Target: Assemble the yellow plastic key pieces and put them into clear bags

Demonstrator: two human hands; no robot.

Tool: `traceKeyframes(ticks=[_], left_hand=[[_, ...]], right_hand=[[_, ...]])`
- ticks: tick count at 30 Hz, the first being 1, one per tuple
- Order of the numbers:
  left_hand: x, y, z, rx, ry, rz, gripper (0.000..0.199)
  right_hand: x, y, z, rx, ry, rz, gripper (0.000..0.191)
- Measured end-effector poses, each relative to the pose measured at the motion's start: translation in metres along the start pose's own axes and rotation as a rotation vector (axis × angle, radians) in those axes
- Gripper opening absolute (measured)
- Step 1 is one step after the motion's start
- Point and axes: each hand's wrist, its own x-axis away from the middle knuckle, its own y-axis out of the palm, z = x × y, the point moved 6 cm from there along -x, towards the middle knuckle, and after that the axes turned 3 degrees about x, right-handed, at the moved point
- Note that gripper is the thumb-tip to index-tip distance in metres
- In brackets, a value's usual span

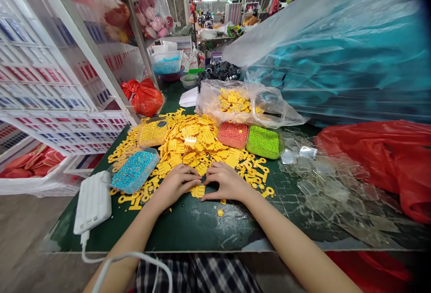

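My left hand (178, 186) is closed at the near edge of the pile of yellow plastic parts (191, 142), thumb and fingertips pinched together at a small yellow comb-shaped plastic piece (197, 191). My right hand (227, 182) faces it from the other side, its thumb and fingers apart in a curve with bare tabletop showing between them. The right thumb tip comes close to that same piece. Behind the hands stand clear boxes of small beads: blue beads (135, 170), yellow beads (153, 133), red beads (233, 135) and green beads (263, 141).
A white power bank (93, 203) with a cable lies at the left edge. Clear plastic pieces (330, 185) and a red bag (380, 162) cover the right side. An open plastic bag (249, 104) of yellow parts lies behind the pile. White crates (63, 126) stand left.
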Motion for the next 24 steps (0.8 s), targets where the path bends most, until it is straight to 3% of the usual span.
traceKeyframes(ticks=[7,16,18,20,22,24], left_hand=[[0.003,-0.003,-0.013,0.024,-0.094,-0.021,0.017],[0.001,0.003,-0.009,-0.032,-0.084,0.001,0.018],[0.006,-0.012,-0.004,-0.102,-0.046,0.109,0.024],[0.018,-0.039,-0.002,-0.225,-0.058,0.333,0.033],[0.04,-0.067,-0.009,-0.38,-0.165,0.579,0.039],[0.063,-0.086,-0.025,-0.512,-0.342,0.706,0.042]], right_hand=[[-0.002,-0.001,-0.001,-0.036,-0.005,0.004,0.038],[-0.002,0.0,0.001,-0.065,-0.016,0.02,0.037],[-0.001,0.0,0.0,-0.076,-0.018,0.027,0.038],[-0.001,0.001,0.0,-0.081,-0.02,0.03,0.038],[-0.001,0.002,0.0,-0.075,-0.019,0.027,0.037],[-0.001,0.004,0.001,-0.063,-0.016,0.017,0.037]])
